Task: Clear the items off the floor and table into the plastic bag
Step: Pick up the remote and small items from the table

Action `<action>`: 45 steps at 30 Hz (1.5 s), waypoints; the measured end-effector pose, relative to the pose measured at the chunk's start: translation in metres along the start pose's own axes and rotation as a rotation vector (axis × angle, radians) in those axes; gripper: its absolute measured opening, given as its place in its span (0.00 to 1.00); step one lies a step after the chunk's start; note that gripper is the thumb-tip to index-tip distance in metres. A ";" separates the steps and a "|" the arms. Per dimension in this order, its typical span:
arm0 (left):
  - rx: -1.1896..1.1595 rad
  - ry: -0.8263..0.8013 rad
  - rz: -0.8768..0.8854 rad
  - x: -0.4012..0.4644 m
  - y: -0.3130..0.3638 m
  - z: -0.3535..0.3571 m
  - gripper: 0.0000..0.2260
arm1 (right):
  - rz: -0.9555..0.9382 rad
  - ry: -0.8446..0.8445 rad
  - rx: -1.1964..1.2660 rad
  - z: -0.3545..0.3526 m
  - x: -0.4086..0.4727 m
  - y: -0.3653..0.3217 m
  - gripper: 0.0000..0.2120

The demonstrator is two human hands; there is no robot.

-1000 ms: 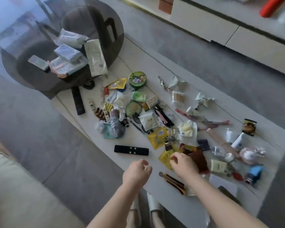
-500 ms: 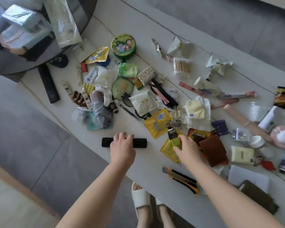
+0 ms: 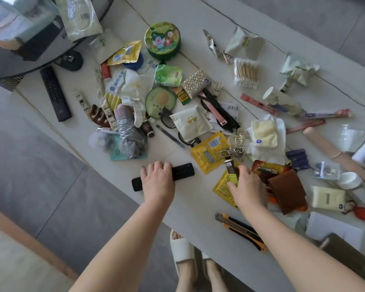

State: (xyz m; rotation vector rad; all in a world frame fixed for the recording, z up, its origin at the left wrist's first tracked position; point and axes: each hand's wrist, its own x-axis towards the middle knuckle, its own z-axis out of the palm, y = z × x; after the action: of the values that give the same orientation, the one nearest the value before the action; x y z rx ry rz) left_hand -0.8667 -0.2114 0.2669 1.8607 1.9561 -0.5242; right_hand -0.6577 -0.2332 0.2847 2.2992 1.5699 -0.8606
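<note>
The white table (image 3: 198, 209) is strewn with many small items. My left hand (image 3: 158, 182) lies over the middle of a short black remote (image 3: 182, 171) near the front edge, fingers curled over its far side. My right hand (image 3: 248, 187) pinches a small dark tube with a yellow-green label (image 3: 230, 169), which lies on a yellow sachet (image 3: 221, 186). Beside it are a brown wallet (image 3: 287, 189), another yellow packet (image 3: 209, 152) and a bunch of keys (image 3: 233, 151). No plastic bag for collecting shows in view.
A green round tin (image 3: 162, 40), cotton swabs (image 3: 246, 73), a long black remote (image 3: 55, 93) and a grey crumpled bag (image 3: 130, 133) lie further back. An orange-black utility knife (image 3: 240, 230) sits at the front edge. A dark round glass table (image 3: 40, 51) overlaps the far left. My slippered feet (image 3: 182, 251) are below.
The camera has tipped down and closer to the table. My left hand went forward onto the short black remote. My right hand reached onto the yellow sachet and took the small tube.
</note>
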 end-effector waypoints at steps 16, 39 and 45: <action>-0.531 -0.111 -0.196 -0.001 0.009 -0.022 0.17 | 0.133 0.212 0.343 -0.049 0.051 -0.038 0.17; -1.541 -0.206 -0.491 -0.085 0.001 -0.143 0.06 | 0.146 0.114 0.674 -0.165 -0.032 -0.063 0.10; -1.746 -0.131 -0.557 -0.135 -0.034 -0.180 0.05 | -0.005 -0.080 0.684 -0.182 -0.081 -0.117 0.10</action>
State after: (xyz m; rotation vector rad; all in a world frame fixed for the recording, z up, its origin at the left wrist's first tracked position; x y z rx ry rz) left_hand -0.8987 -0.2347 0.4913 0.1780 1.6442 0.7585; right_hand -0.7232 -0.1596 0.4938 2.6301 1.3889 -1.6771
